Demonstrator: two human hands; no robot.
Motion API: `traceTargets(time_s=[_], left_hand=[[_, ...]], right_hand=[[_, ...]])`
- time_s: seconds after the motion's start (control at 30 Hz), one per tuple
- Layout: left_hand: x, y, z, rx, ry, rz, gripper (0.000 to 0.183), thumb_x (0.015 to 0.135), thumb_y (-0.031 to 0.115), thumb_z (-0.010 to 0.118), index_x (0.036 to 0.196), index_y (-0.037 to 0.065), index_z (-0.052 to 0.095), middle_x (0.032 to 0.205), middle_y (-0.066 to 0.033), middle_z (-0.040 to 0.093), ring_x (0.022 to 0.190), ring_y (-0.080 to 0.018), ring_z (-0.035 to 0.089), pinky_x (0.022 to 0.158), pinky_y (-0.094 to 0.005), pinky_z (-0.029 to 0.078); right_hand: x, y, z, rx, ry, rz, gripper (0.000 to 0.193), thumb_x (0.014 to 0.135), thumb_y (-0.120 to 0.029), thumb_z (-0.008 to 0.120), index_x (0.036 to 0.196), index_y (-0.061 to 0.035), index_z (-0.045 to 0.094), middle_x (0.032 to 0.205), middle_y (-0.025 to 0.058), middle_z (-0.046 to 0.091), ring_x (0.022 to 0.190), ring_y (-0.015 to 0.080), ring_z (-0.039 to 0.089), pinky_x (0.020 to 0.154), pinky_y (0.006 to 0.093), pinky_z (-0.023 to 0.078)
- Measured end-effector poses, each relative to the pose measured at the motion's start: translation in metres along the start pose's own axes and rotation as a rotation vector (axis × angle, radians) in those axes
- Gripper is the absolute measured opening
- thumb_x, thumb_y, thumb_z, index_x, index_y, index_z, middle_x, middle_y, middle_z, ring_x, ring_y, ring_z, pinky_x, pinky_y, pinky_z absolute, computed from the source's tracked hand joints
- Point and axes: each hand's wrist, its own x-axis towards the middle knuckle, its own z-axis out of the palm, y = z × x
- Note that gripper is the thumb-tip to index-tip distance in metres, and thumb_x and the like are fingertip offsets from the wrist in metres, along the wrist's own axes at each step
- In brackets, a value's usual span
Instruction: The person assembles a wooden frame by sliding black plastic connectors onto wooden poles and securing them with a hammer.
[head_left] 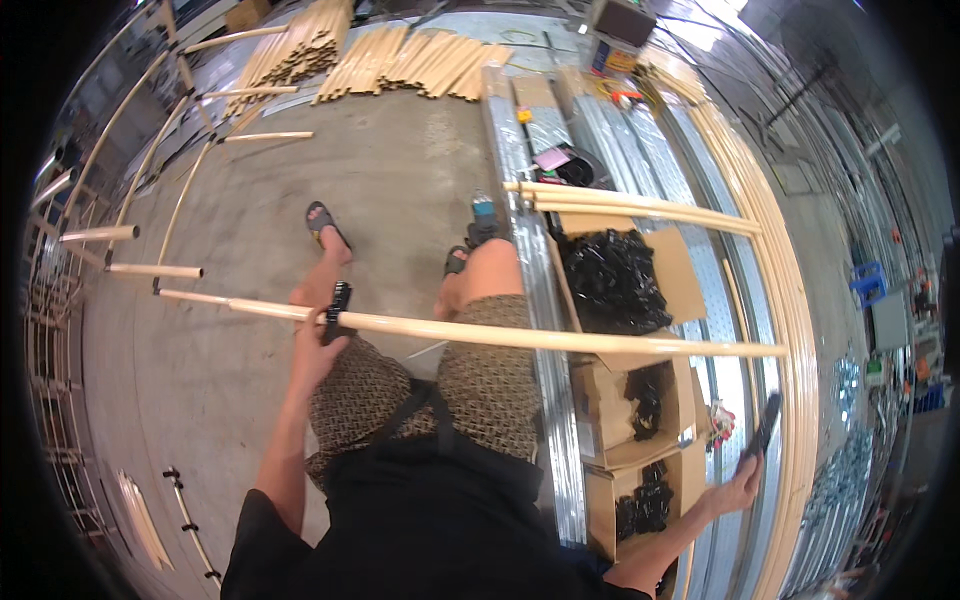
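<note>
the left hand [318,340] curls closed round the cream pole [500,336] at its black joint [340,302], above the lap [485,385], the right hand [740,489] grips a blurred black part [767,426], so joint-fitting seems in hand, next probably needing this part brought over

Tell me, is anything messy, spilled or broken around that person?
Nothing looks clearly spilled or broken. The messiest thing is the black plastic bag, crumpled and bulging in an open cardboard box on the right, just beyond the long tan tube in the left hand. It looks untidy, but may be normal packing.
</note>
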Motion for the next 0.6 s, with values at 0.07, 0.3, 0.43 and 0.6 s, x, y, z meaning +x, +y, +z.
traceTargets(time_s=[0.07, 0.3, 0.43, 0.6], left_hand=[[0.000, 0.024, 0.010, 0.003, 0.008, -0.050, 0.067, 0.079, 0.007, 0.079, 0.139, 0.002, 0.048, 0.105, -0.0179, 0.073, 0.100, -0.0235, 0.071, 0.087, -0.0339, 0.053], [-0.004, 0.042, -0.018, 0.054, -0.007, -0.092, 0.068, 0.083, 0.013, 0.077, 0.143, 0.007, 0.047, 0.097, -0.0174, 0.073, 0.091, -0.0232, 0.070, 0.083, -0.0351, 0.052], [-0.005, 0.058, -0.022, 0.147, 0.104, -0.105, 0.068, 0.082, 0.012, 0.077, 0.143, 0.006, 0.048, 0.101, -0.0223, 0.072, 0.096, -0.0363, 0.070, 0.088, -0.0422, 0.053], [0.008, 0.079, -0.049, 0.397, 0.209, -0.029, 0.068, 0.079, 0.012, 0.080, 0.141, 0.007, 0.051, 0.117, -0.0196, 0.067, 0.112, -0.0395, 0.062, 0.097, -0.0455, 0.049]], right_hand=[[-0.042, -0.050, 0.076, 0.150, -0.178, 0.055, 0.032, 0.097, -0.008, 0.060, 0.124, 0.0086, 0.066, 0.113, 0.0155, 0.071, 0.101, 0.0194, 0.066, 0.093, 0.0323, 0.051], [-0.221, -0.161, 0.269, 0.217, -1.216, 0.115, 0.019, 0.089, 0.000, 0.069, 0.106, 0.0035, 0.076, 0.093, 0.0079, 0.075, 0.083, 0.0110, 0.066, 0.076, 0.0251, 0.052], [-0.302, -0.157, 0.320, 0.324, -1.638, 0.225, 0.017, 0.090, -0.003, 0.069, 0.105, 0.0023, 0.077, 0.089, 0.0023, 0.075, 0.078, 0.0067, 0.065, 0.071, 0.0224, 0.051], [-0.338, -0.175, 0.348, 0.315, -1.803, -0.001, 0.018, 0.089, -0.004, 0.070, 0.104, -0.0016, 0.078, 0.077, 0.0006, 0.069, 0.068, 0.0037, 0.056, 0.061, 0.0212, 0.044]])
